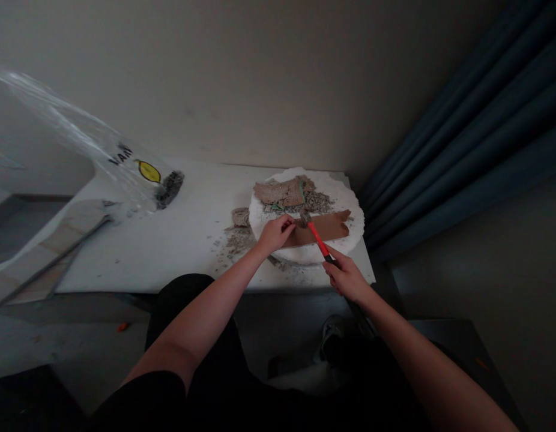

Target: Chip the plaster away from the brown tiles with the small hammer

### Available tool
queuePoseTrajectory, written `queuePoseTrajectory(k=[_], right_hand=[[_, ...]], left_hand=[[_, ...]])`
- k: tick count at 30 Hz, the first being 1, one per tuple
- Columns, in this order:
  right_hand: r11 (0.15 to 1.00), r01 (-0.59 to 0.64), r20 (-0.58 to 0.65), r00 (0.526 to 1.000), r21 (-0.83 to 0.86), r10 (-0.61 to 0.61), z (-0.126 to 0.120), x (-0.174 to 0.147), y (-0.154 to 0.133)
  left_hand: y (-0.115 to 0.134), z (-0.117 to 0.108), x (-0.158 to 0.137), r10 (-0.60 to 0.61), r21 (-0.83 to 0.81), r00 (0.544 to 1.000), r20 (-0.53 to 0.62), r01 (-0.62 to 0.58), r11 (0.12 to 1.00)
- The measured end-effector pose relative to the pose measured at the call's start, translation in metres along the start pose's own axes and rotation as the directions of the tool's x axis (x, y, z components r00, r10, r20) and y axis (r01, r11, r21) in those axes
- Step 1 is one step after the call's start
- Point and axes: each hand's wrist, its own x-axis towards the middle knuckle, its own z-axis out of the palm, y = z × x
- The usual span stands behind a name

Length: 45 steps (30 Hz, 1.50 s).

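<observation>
Fingers [283,226] of the left hand [273,234] are curled and pinched on a small grey fragment at the near edge of a brown strip [325,228], just beside the hammer head [305,218]. Right hand [346,278] is clenched round the dark lower end of the hammer [317,239], its red handle running up and to the left so the grey head rests on or just above the brown strip; contact cannot be told. Brown strip lies flat across the near half of a round white foam block [350,207]. Farther back on the same block sits a flat grey-brown slab [281,192] with a green streak, ringed by loose grey rubble [320,203]. More crumbled grey debris [238,237] spills off the block's left side onto the white tabletop [170,246]. Well apart to the left, a clear plastic bag [102,156] with a yellow oval mark and dark lettering hangs over the tabletop, dark grit gathered at its lower end. A dark blue curtain [462,150] hangs at right, a plain wall behind.
</observation>
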Motion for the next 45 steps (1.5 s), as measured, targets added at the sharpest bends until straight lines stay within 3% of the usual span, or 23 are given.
queuePoseTrajectory(k=[16,27,31,45], right_hand=[[1.000,-0.021,0.002,1.000,0.018,0.021,0.000,0.002,0.000],[0.976,0.001,0.034,0.999,0.217,-0.009,0.009,-0.017,-0.036],[0.982,-0.025,0.070,0.997,0.187,0.012,0.011,-0.016,-0.038],[0.983,0.032,0.027,0.999,0.179,-0.038,0.008,-0.017,-0.039]], left_hand=[[-0.003,0.001,-0.001,0.036,0.042,0.999,-0.004,-0.036,0.998],[-0.008,0.010,-0.003,0.014,-0.050,0.997,-0.071,-0.017,0.999],[-0.008,0.012,-0.003,0.012,-0.079,0.996,-0.091,-0.019,0.997],[-0.010,0.016,-0.004,-0.002,-0.134,0.993,-0.116,-0.013,0.991]])
